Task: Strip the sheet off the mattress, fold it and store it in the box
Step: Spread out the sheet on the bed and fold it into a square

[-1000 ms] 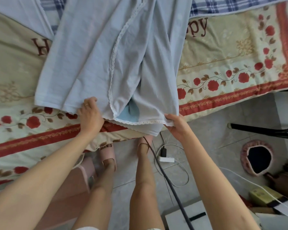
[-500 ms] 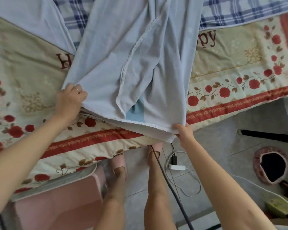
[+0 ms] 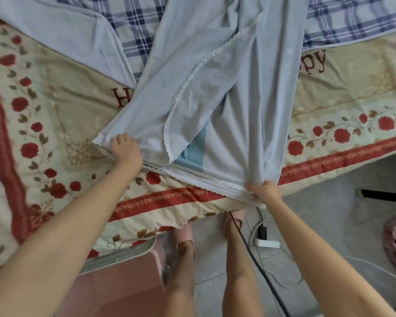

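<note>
Sheet: the pale blue sheet [image 3: 215, 88] lies loose on the bed as a long doubled strip. It runs from the far side to the near edge, over the floral quilt [image 3: 66, 99].
Left hand: the left hand [image 3: 126, 149] has its fingers curled round the strip's near-left corner, low on the quilt.
Right hand: the right hand [image 3: 264, 191] has its fingers clamped on the bunched near-right corner at the bed's near edge.
Done: stripping looks finished, since no part seen is tucked. A first lengthwise fold seems made.
Left: the lace hems do not line up and a brighter blue patch shows between the layers. Squaring up, the shorter folds and storing likely remain.
Box: the pink box [image 3: 119, 289] stands near left against the bed, with no sheet in it. I cannot tell whether it is open.
Far side: a plaid cloth [image 3: 133, 21] lies under the sheet.
</note>
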The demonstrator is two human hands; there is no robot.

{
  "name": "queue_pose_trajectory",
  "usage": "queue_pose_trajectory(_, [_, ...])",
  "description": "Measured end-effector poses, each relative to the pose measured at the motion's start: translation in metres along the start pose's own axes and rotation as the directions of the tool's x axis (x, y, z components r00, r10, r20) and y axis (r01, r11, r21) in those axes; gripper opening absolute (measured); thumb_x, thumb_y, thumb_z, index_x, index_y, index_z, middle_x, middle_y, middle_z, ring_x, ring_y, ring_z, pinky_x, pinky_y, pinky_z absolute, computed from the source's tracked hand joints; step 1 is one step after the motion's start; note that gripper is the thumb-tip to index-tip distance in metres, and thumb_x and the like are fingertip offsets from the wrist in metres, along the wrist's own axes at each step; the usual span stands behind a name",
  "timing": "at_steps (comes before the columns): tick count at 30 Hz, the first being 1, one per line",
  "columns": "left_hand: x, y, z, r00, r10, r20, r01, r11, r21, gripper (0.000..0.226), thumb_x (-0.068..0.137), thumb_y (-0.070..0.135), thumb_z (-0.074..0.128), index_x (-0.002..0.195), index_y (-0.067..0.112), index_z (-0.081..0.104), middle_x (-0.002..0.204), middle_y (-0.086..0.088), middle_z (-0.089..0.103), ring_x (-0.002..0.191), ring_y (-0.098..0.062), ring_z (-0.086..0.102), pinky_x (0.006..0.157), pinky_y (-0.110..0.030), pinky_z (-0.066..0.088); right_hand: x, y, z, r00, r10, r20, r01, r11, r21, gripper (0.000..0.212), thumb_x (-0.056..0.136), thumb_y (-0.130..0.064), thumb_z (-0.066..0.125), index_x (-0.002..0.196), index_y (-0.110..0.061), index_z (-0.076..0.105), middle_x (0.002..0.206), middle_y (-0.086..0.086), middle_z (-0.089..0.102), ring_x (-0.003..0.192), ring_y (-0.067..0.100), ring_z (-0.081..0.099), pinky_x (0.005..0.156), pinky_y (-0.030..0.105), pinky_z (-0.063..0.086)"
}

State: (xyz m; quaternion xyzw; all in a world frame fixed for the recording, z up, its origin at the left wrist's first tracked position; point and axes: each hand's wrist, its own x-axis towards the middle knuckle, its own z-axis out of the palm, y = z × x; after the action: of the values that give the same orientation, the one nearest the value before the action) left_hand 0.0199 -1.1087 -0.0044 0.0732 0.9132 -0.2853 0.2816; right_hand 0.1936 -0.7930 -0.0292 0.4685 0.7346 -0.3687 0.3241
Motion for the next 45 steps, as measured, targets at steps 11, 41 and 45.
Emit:
queue_pose_trajectory(11, [-0.098, 0.205, -0.015, 0.684, 0.577, -0.447, -0.712, 0.661, -0.237, 0.056, 0.047, 0.014, 0.076, 0.102, 0.017, 0.065, 0.099, -0.004, 0.064, 0.090, -0.021, 0.060, 0.071, -0.028, 0.046, 0.060, -0.086, -0.065, 0.991, -0.136, 0.009, 0.109, 0.833, 0.543, 0.018, 0.091, -0.034, 0.061, 0.090, -0.016, 0.062, 0.096, 0.005, 0.063, 0.091, 0.021, 0.059, 0.081, 0.032, 0.047])
queue_pose_trajectory(41, [-0.133, 0.295, -0.019, 0.534, 0.687, -0.493, -0.837, 0.514, -0.189, 0.017, 0.051, 0.005, 0.059, 0.064, 0.016, 0.060, 0.060, -0.002, 0.055, 0.053, -0.020, 0.056, 0.042, -0.021, 0.035, 0.074, 0.004, -0.092, 0.925, -0.193, 0.326, 0.157, 0.978, 0.135, 0.032, 0.080, -0.012, 0.075, 0.104, 0.002, 0.059, 0.089, 0.013, 0.066, 0.073, 0.020, 0.066, 0.063, 0.027, 0.059])
queue_pose_trajectory(45, [-0.137, 0.301, -0.027, 0.615, 0.701, -0.361, -0.786, 0.582, -0.210, 0.038, 0.027, 0.004, 0.084, 0.059, 0.015, 0.065, 0.060, -0.001, 0.058, 0.055, -0.020, 0.058, 0.044, -0.020, 0.041, 0.074, 0.019, -0.086, 0.960, -0.258, 0.105, 0.261, 0.965, -0.008, 0.034, 0.076, -0.019, 0.078, 0.070, -0.010, 0.046, 0.071, 0.011, 0.063, 0.056, 0.020, 0.063, 0.056, 0.030, 0.057])
